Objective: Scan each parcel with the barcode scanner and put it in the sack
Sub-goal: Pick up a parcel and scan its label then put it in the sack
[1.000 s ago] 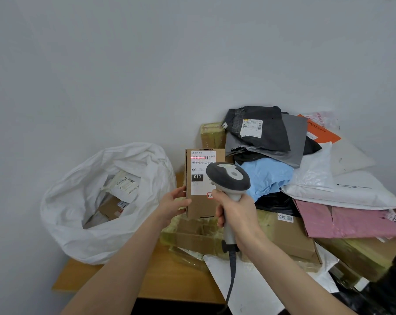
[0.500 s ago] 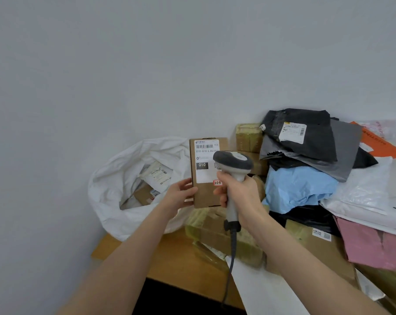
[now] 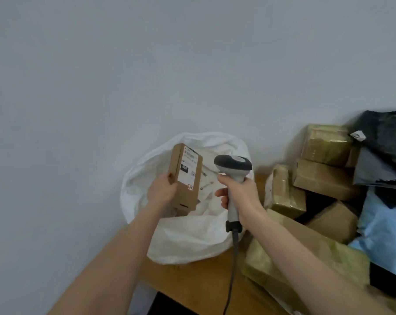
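A plain pale grey painted wall (image 3: 147,64) fills the upper and left parts of the view. Against it stands a brown wooden tabletop (image 3: 204,287), its near edge running aslant. Below that edge lies a dark shadowed gap (image 3: 169,309).

Bare left hand (image 3: 161,192), bare right hand (image 3: 240,193)

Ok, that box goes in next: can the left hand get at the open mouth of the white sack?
Probably yes. The left hand, gripping the small brown cardboard box, is over the open mouth of the white sack, nothing between; the grey barcode scanner in the right hand stands aside.
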Available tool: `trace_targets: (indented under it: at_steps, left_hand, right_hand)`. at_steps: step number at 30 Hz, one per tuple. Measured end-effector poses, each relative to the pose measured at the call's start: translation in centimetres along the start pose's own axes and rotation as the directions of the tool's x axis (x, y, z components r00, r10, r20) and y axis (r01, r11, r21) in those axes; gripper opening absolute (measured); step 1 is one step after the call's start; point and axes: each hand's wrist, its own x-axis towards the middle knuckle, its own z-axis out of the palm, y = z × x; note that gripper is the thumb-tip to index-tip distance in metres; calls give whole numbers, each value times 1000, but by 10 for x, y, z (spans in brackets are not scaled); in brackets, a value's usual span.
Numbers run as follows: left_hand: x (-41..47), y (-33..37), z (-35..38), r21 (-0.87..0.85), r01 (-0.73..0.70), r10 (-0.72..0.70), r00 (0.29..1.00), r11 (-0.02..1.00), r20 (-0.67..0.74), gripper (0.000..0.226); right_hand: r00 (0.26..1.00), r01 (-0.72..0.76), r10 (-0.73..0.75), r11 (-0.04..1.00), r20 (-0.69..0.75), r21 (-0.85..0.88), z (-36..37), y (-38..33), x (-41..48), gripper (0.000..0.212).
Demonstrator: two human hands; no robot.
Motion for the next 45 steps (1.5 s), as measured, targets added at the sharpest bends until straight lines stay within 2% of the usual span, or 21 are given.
trace_targets:
  at_steps: [2, 5, 7, 9, 11, 13, 16, 19, 21, 24, 26, 28, 31, 34, 41, 45]
  left_hand:
    - [28, -11, 10, 150, -28, 23, 999, 988, 33, 32]
    - [56, -28, 34, 263, -36, 9, 994, 964, 105, 32]
    - [64, -37, 50, 291, -19, -19, 992, 957, 128, 46]
    - [66, -42, 64, 333, -67, 18, 989, 941, 148, 73]
    - [68, -42, 75, 486, -201, 161, 979, 851, 124, 85]
    - [73, -40, 84, 592, -289, 272, 955, 752, 120, 86]
    - [77, -35, 96, 681, -349, 326, 930, 644, 169, 86]
    - [80, -36, 106, 719, -392, 337, 913, 574, 228, 76]
    - [85, -38, 106, 728, -368, 297, 926, 579, 232, 72]
    - [89, -48, 104, 749, -290, 149, 956, 595, 252, 67]
    - [86, -58, 102, 711, -240, 10, 950, 661, 311, 71]
    - [77, -65, 101, 704, -225, -36, 941, 673, 335, 68]
    - [64, -63, 99, 680, -214, 2, 954, 701, 298, 58]
    - [50, -45, 97, 641, -261, 116, 959, 721, 259, 52]
    - [-15, 36, 83, 562, -324, 262, 946, 761, 190, 59]
    - [-78, 87, 83, 545, -381, 353, 922, 747, 160, 57]
  right_hand:
    - [999, -32, 32, 999, -8, -6, 15, 7, 21, 13]
    - [998, -67, 67, 998, -22, -8, 29, 16, 47, 12]
    - [996, -84, 83, 996, -35, -26, 33, 21, 60, 11]
    - [994, -97, 95, 995, -46, -38, 35, 25, 70, 11]
    - [992, -113, 110, 993, -62, -41, 38, 28, 79, 10]
    - [989, -131, 127, 991, -79, -42, 40, 30, 86, 10]
    - [984, -158, 153, 987, -89, -45, 42, 36, 92, 10]
    - [980, -178, 173, 983, -98, -42, 43, 41, 94, 11]
    - [978, -187, 183, 982, -97, -31, 41, 42, 95, 11]
    - [978, -191, 188, 981, -95, -21, 37, 42, 92, 11]
    - [978, -186, 183, 982, -103, -20, 34, 42, 87, 10]
    - [978, -184, 182, 983, -107, -6, 30, 42, 79, 10]
    - [977, -179, 178, 984, -115, 3, 22, 43, 66, 10]
    - [978, -163, 167, 986, -124, 45, 14, 42, 48, 8]
    - [981, -111, 127, 988, -146, 112, -33, 38, -19, 12]
    - [983, -76, 100, 985, -153, 153, -85, 35, -67, 14]
